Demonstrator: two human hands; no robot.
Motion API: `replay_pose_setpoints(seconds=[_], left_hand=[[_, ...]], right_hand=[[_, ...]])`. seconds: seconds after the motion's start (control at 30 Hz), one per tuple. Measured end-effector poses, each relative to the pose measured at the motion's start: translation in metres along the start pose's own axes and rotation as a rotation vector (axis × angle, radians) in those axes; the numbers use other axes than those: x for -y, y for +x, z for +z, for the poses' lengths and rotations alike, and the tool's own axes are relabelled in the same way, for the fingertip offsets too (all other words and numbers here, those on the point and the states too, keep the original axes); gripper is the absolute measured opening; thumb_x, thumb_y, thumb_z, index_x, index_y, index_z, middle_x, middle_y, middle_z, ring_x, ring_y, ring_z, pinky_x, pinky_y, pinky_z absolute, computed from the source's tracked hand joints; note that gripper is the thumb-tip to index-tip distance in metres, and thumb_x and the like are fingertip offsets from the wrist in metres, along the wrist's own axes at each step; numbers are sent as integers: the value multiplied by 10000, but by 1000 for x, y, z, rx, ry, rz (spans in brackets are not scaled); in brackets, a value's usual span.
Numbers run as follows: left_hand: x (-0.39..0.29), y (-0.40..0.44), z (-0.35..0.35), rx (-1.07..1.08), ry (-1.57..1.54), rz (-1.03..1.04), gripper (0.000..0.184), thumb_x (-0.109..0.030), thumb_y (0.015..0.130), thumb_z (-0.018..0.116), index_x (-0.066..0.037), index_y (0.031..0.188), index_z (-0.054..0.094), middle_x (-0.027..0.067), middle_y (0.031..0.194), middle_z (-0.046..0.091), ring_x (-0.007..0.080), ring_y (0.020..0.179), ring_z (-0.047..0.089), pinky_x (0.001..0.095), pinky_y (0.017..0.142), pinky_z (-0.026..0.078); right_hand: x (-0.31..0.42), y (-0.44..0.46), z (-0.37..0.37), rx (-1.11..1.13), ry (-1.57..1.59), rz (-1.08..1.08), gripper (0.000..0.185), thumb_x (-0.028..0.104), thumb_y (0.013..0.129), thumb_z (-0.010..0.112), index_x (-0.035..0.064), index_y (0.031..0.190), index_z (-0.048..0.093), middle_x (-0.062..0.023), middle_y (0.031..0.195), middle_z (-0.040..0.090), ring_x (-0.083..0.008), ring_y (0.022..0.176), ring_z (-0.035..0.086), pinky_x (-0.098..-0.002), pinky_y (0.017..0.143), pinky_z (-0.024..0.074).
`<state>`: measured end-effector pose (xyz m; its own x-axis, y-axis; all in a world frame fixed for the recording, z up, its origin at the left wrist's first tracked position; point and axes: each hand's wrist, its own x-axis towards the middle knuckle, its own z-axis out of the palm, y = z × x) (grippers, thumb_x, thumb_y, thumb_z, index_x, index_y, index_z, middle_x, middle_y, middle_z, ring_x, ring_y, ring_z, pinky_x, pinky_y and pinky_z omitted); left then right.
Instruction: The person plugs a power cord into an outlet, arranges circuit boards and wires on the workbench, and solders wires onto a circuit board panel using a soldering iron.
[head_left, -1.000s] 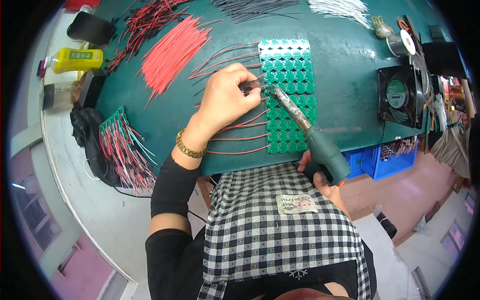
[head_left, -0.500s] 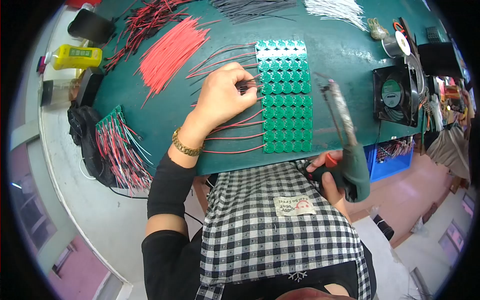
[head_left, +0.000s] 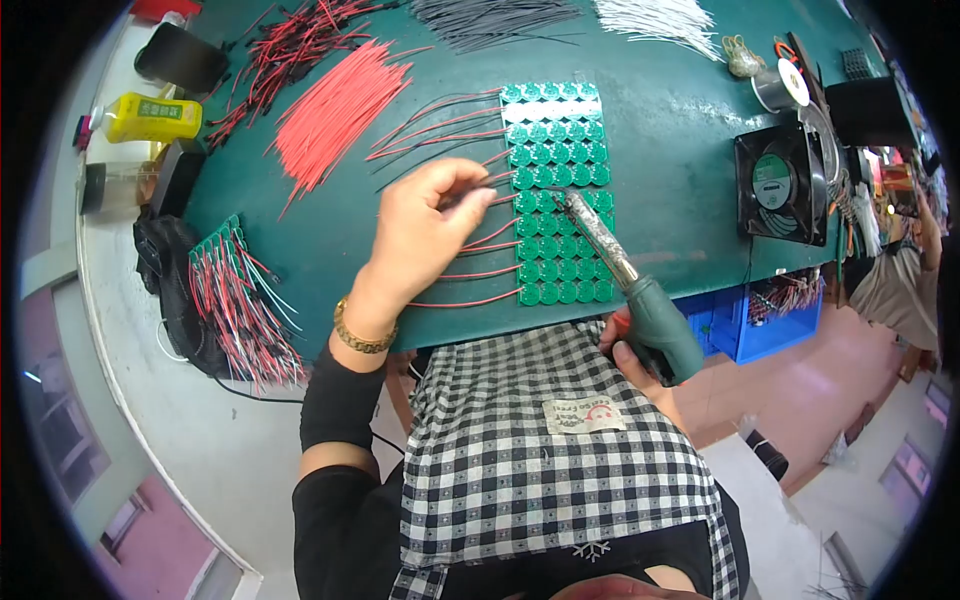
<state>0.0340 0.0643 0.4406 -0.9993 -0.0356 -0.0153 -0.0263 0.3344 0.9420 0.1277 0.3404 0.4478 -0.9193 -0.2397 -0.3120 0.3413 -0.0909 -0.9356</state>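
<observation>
My left hand [head_left: 425,225] is closed in a pinch beside the left edge of the green circuit board panel [head_left: 565,246], holding a thin black wire [head_left: 497,181] between thumb and fingers. Red wires [head_left: 475,303] run leftward from the panel's left-edge boards, with black ones among them near the top. My right hand [head_left: 640,372] grips the dark green handle of a soldering gun [head_left: 655,325], fingers partly hidden behind it. The gun's long metal barrel slants up and left, its tip over the middle of the panel; whether it touches cannot be made out.
Bundles of red wires [head_left: 340,115], black wires [head_left: 490,20] and white wires [head_left: 660,22] lie at the back. To the right are a black fan [head_left: 780,185], a solder spool [head_left: 780,87] and a blue bin [head_left: 775,325]. Wired boards [head_left: 240,300] hang at the left edge.
The soldering gun has swung left and its tip has come over the panel. My left hand has moved slightly down and left. The panel appears shifted slightly left in view.
</observation>
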Motion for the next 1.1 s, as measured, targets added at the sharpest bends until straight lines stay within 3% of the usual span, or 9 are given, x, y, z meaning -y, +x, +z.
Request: replay_pose_setpoints(seconds=[0.07, 0.17, 0.47, 0.6, 0.7, 0.9, 1.0, 1.1], left_hand=[[2, -4, 5, 47, 16, -53, 55, -16, 825, 680, -1, 855, 636, -23, 757, 602, 15, 650, 511, 184, 576, 433], [6, -4, 9, 90, 80, -33, 42, 2, 796, 651, 13, 831, 631, -6, 736, 608, 25, 627, 522, 190, 551, 432], [8, 2, 8, 83, 177, -13, 79, -13, 738, 633, 23, 808, 643, 27, 721, 628, 47, 615, 539, 207, 561, 451], [9, 2, 8, 87, 171, -8, 91, -8, 721, 626, 20, 805, 646, 24, 723, 629, 47, 617, 542, 208, 565, 452], [10, 2, 10, 60, 160, -13, 78, -62, 693, 643, -11, 752, 640, 94, 692, 630, 176, 591, 613, 294, 565, 488], [9, 2, 8, 69, 176, -39, 83, -67, 688, 649, -14, 752, 646, 92, 691, 632, 176, 593, 614, 295, 571, 491], [9, 2, 7, 92, 188, -31, 86, -11, 716, 623, 21, 793, 644, 20, 714, 628, 46, 620, 543, 210, 575, 457], [9, 2, 7, 97, 203, -44, 89, -12, 719, 622, 21, 798, 645, 21, 714, 629, 47, 618, 544, 210, 578, 460]], right_hand=[[16, 0, 8, -35, -35, 78, 409, 57, 840, 671, 27, 1216, 513, -98, 926, 584, -173, 857, 585, -335, 793, 491], [16, 4, 7, 37, -63, 14, 279, 25, 853, 620, 25, 1125, 557, -43, 930, 578, -116, 810, 560, -267, 740, 480], [-18, 9, 2, -18, -159, -108, 113, 38, 807, 671, 11, 915, 652, -54, 823, 670, -139, 738, 640, -277, 683, 513], [-18, 12, 0, 30, -277, -173, 127, 32, 800, 669, 11, 924, 652, -57, 811, 674, -157, 724, 657, -290, 669, 526], [-17, 15, -2, 74, -350, -207, 129, 29, 797, 667, 10, 924, 653, -58, 806, 676, -163, 717, 662, -292, 665, 528], [-17, 10, -1, 45, -225, -122, 131, 53, 815, 667, 8, 936, 646, -56, 810, 664, -141, 706, 638, -279, 663, 515], [-16, 5, -1, 30, -128, -90, 205, 72, 835, 661, 8, 1025, 615, -55, 860, 645, -124, 731, 610, -276, 679, 506], [-17, 1, 0, -5, 20, -45, 297, 83, 846, 655, 15, 1122, 568, -66, 924, 620, -123, 765, 590, -280, 705, 502]])
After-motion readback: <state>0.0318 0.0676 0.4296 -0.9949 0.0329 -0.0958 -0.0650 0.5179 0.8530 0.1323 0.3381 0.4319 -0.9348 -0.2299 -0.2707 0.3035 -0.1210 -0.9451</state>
